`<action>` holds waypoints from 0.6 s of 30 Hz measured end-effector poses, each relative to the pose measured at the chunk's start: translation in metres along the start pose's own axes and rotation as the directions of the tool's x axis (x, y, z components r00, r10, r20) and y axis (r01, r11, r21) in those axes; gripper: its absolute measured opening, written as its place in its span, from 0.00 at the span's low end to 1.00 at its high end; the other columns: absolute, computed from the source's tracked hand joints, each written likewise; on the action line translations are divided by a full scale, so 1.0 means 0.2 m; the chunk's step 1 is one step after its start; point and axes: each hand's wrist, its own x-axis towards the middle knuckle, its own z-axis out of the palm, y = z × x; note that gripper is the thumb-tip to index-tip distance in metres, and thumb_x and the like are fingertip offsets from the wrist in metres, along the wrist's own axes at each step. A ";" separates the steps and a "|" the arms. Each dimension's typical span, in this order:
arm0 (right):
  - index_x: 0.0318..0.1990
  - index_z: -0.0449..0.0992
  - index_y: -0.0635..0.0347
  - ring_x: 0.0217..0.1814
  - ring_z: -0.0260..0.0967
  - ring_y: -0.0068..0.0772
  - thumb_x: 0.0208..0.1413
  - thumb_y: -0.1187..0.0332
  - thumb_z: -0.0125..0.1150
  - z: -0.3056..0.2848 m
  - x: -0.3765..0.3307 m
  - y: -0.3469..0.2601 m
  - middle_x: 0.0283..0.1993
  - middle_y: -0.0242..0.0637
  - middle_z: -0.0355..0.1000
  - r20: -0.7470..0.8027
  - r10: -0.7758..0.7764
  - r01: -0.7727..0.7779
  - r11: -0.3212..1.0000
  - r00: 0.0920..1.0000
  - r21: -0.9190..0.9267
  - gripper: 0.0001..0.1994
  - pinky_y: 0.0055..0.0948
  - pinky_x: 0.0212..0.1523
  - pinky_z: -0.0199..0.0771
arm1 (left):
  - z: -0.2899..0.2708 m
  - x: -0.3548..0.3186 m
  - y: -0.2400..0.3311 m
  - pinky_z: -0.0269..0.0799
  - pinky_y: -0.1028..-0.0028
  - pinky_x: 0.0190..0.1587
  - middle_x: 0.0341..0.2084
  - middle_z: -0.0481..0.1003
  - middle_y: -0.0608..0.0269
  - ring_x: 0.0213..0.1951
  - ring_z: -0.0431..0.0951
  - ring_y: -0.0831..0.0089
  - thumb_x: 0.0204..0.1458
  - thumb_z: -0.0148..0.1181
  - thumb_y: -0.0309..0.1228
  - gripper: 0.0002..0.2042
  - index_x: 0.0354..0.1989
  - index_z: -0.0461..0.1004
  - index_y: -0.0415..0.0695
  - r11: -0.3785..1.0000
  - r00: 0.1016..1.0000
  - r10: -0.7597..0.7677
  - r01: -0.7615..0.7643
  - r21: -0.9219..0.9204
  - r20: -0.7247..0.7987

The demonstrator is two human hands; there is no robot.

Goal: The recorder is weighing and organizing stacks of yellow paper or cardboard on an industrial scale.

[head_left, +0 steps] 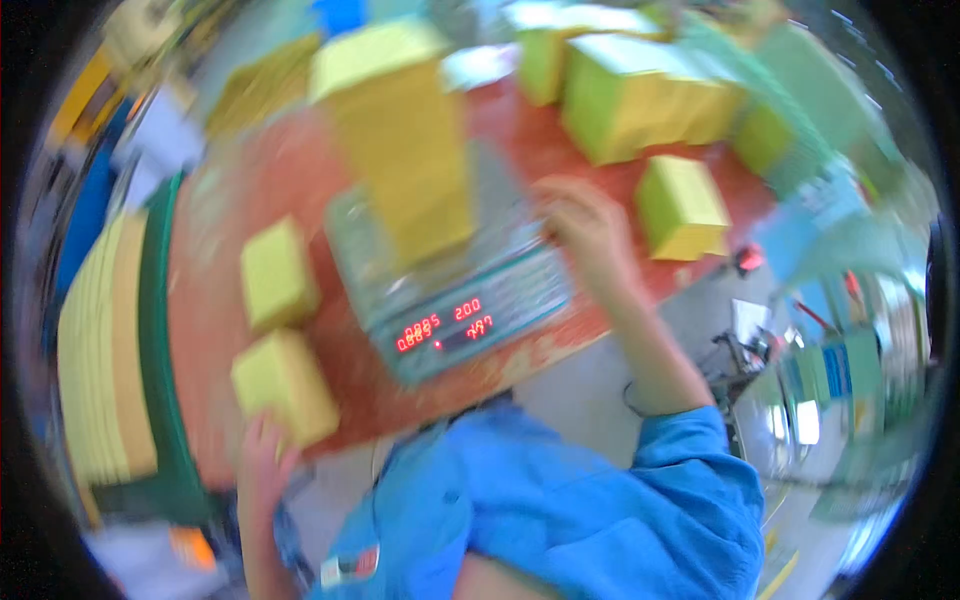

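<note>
My left hand is at the near corner of a yellow paper stack, with its fingers closed on the edge. Just beyond that stack lies a second yellow stack. A tall yellow pile of paper stands on the metal plate of a digital scale, whose red display is lit. By the scale's right edge is my right hand, raised with bent, closed fingers. Motion blur hides whether anything thin is between them.
The red worktable carries more yellow stacks at the back right and a single yellow block right of my right hand. Beyond the left edge, a green-edged holder has large yellow sheets beside it. Tools sit at the right.
</note>
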 end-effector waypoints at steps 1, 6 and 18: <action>0.49 0.75 0.64 0.31 0.70 0.23 0.57 0.71 0.54 0.05 -0.03 -0.05 0.36 0.34 0.75 0.026 -0.074 0.076 0.994 0.997 -0.085 0.14 0.24 0.35 0.71 | 0.03 0.01 -0.03 0.66 0.55 0.57 0.54 0.67 0.38 0.54 0.68 0.42 0.47 0.63 0.29 0.16 0.44 0.72 0.36 0.999 0.999 0.039 -0.039 0.008 -0.037; 0.49 0.74 0.65 0.32 0.68 0.22 0.59 0.73 0.50 0.29 -0.17 -0.05 0.35 0.34 0.74 0.141 -0.003 -0.025 0.980 0.990 0.195 0.13 0.22 0.34 0.68 | -0.03 0.07 0.07 0.71 0.63 0.49 0.48 0.73 0.50 0.48 0.74 0.52 0.47 0.61 0.22 0.07 0.35 0.74 0.36 0.991 0.979 0.118 -0.127 -0.046 -0.167; 0.60 0.65 0.67 0.48 0.73 0.32 0.64 0.61 0.51 1.05 -0.56 0.17 0.52 0.43 0.72 0.838 0.310 -0.518 0.855 0.450 -0.038 0.23 0.31 0.48 0.75 | -0.05 -0.03 0.17 0.72 0.66 0.47 0.45 0.76 0.52 0.46 0.77 0.58 0.46 0.60 0.18 0.05 0.32 0.75 0.36 0.996 0.888 0.004 -0.046 -0.080 -0.460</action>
